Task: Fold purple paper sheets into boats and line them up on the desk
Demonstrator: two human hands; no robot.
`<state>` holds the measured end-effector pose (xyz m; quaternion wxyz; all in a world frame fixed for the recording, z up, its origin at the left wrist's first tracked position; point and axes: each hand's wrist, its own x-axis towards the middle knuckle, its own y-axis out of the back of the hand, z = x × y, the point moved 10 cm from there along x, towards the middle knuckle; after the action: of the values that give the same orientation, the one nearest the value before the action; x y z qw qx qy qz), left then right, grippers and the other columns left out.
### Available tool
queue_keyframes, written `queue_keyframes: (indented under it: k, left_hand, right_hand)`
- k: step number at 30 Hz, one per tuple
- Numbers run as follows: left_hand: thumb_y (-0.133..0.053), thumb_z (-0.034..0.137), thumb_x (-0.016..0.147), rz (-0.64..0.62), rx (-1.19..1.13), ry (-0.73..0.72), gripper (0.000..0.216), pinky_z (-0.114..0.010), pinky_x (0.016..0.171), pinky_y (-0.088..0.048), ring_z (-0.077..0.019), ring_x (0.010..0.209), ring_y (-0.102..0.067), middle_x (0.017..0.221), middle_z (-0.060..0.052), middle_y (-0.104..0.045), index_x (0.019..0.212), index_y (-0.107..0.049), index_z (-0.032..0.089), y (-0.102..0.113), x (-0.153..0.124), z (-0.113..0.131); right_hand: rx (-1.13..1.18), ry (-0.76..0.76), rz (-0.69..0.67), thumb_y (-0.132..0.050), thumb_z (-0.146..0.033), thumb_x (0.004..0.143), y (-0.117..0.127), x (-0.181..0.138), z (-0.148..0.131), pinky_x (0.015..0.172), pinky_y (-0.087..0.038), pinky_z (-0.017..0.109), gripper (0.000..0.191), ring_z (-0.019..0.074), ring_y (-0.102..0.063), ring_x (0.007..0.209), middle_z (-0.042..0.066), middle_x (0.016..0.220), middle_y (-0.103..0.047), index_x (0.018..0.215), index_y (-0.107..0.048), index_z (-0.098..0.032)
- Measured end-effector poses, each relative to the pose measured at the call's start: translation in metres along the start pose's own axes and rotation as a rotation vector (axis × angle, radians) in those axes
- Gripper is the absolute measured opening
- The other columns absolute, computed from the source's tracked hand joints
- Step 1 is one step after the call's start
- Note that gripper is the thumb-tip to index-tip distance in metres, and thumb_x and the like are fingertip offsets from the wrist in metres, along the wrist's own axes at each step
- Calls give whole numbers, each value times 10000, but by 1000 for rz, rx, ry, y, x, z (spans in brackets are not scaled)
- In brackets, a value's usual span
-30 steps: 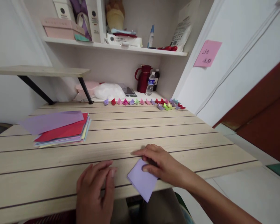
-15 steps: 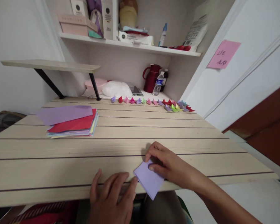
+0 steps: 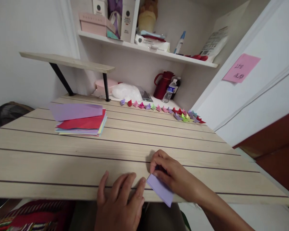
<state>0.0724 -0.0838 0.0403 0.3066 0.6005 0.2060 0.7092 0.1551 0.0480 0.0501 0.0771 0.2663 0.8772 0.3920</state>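
A folded sheet of purple paper lies at the table's front edge, its lower corner sticking out past it. My right hand pinches its upper corner between thumb and fingers. Those fingers partly cover the paper, so the folds beneath are hidden. Just left of it, my left hand rests with spread fingers on the table edge, holding nothing. Its index fingertip is close to the paper's left corner, with a small gap between.
A stack of coloured paper sits at the left under a raised wooden shelf. Small folded paper pieces line the back edge. Behind them stand a red jug and a water bottle.
The purple paper has gone from a broad diamond to a narrower strip under my right hand. My left index fingertip has come away from it. The camera view has tilted and shifted.
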Motion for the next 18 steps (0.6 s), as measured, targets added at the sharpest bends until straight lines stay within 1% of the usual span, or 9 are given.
queue_keyframes:
  k: [2, 5, 7, 9, 11, 13, 15, 18]
  left_hand:
    - [-535, 189, 906, 7, -5, 6, 346, -507, 1217, -85, -161, 1012, -660, 1119, 8, -756, 1163, -688, 362, 1, 0, 0]
    - [-549, 195, 901, 20, -5, 26, 335, -489, 1220, -78, -158, 992, -668, 1097, 10, -763, 1168, -685, 345, 4, 3, 1]
    - [-552, 208, 901, 17, -9, 47, 328, -480, 1221, -62, -158, 981, -670, 1083, 9, -764, 1177, -679, 330, 4, 4, 1]
    - [-537, 204, 902, -5, -30, 64, 335, -483, 1219, -46, -166, 1002, -668, 1097, 1, -758, 1185, -674, 320, 1, 6, 2]
    - [-523, 177, 893, -40, -53, 77, 359, -497, 1214, -42, -182, 1046, -659, 1134, -9, -747, 1187, -673, 317, -3, 7, 3]
    - [-513, 132, 867, -75, -69, 94, 410, -508, 1207, -53, -199, 1094, -643, 1176, -14, -734, 1191, -673, 325, -7, 8, 4]
    - [-500, 80, 832, -98, -76, 125, 499, -511, 1198, -71, -200, 1115, -636, 1196, 0, -727, 1209, -662, 364, -9, 9, 2]
    - [-473, 26, 789, -116, -74, 156, 639, -516, 1184, -92, -197, 1109, -640, 1190, 34, -730, 1251, -623, 442, -9, 10, 1]
  right_hand:
    - [7, -3, 11, -520, 39, 822, 1, 0, 1, 810, -464, 301, 296, 169, -564, 905, 21, 976, -537, 924, -606, -225]
    - [41, 20, -6, -505, 45, 831, 0, -2, 0, 930, -450, 335, 428, 180, -551, 1029, 44, 1094, -517, 1117, -624, -250]
    - [79, 41, -34, -492, 38, 849, -2, -4, 0, 977, -435, 344, 505, 182, -536, 1088, 52, 1144, -493, 1227, -611, -276]
    - [121, 48, -30, -493, 15, 870, -2, -6, 2, 979, -439, 345, 493, 184, -530, 1103, 53, 1148, -490, 1240, -615, -287]
    - [151, 41, 3, -501, -15, 890, 2, -9, 5, 975, -445, 355, 452, 192, -525, 1102, 55, 1145, -497, 1231, -619, -286]
    - [168, 30, 22, -508, -43, 905, 3, -11, 7, 938, -463, 356, 420, 192, -531, 1055, 59, 1141, -498, 1229, -620, -285]
    - [180, 32, 18, -507, -56, 914, 3, -13, 8, 902, -476, 346, 418, 186, -537, 1014, 60, 1136, -491, 1246, -616, -287]
    - [190, 57, 19, -507, -55, 919, 5, -14, 5, 934, -463, 346, 390, 185, -535, 1049, 59, 1125, -492, 1216, -634, -275]
